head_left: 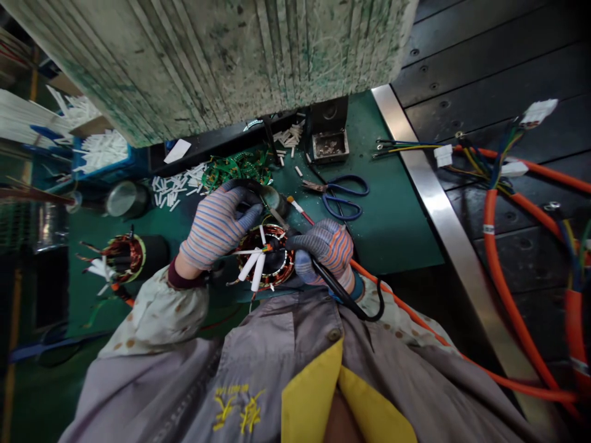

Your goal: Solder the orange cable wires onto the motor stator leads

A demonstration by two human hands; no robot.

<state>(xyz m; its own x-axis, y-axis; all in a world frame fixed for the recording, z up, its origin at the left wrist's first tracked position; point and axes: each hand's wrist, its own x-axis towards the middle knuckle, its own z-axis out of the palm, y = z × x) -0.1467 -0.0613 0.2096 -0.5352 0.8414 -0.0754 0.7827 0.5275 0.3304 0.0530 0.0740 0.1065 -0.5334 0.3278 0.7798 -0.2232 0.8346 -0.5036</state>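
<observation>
My left hand (226, 218), in a striped glove with dark fingertips, is closed above the left rim of a motor stator (290, 271) with copper windings. What its fingers pinch is hidden. White sleeves (259, 271) and leads fan out over the stator's opening. My right hand (330, 249), gloved alike, is closed around a black-corded tool that looks like a soldering iron (278, 218), its grey metal rod pointing up-left towards my left fingers. The black cord (339, 289) loops below that hand. A small brush (298, 208) with a red handle lies just beyond the stator.
Blue-handled scissors (344, 194) lie beyond my right hand. A metal solder tray (330, 147), green wires (237, 169) and white sleeves (173, 187) line the back. A second stator (138, 255) stands left. Orange cables (496, 258) run along the right, past a metal edge (429, 191).
</observation>
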